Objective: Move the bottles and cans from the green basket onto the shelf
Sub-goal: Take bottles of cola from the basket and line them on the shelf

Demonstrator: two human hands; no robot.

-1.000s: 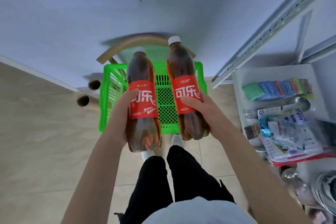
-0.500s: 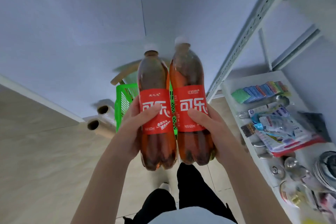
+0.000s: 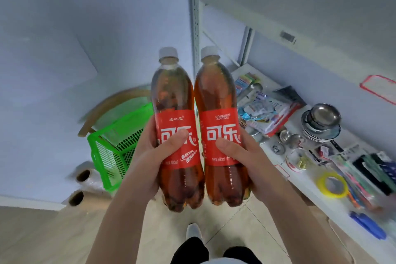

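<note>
Gripped upright in curled fingers of left hand (image 3: 145, 163): left bottle (image 3: 171, 96), smooth waisted plastic. Likewise right hand (image 3: 252, 161), right bottle (image 3: 216, 96); sides touching.

The person wears black trousers (image 3: 189, 251), both legs dark and matte; just ahead of the trousers a pale grey-white shoe (image 3: 194, 231) shows its rounded toe; behind the trousers a strip of pale garment (image 3: 211, 262) meets the frame edge; above the trousers, left hand (image 3: 147, 163) and right hand (image 3: 252, 163) end bare forearms (image 3: 120, 221); thumbnails are short.
</note>
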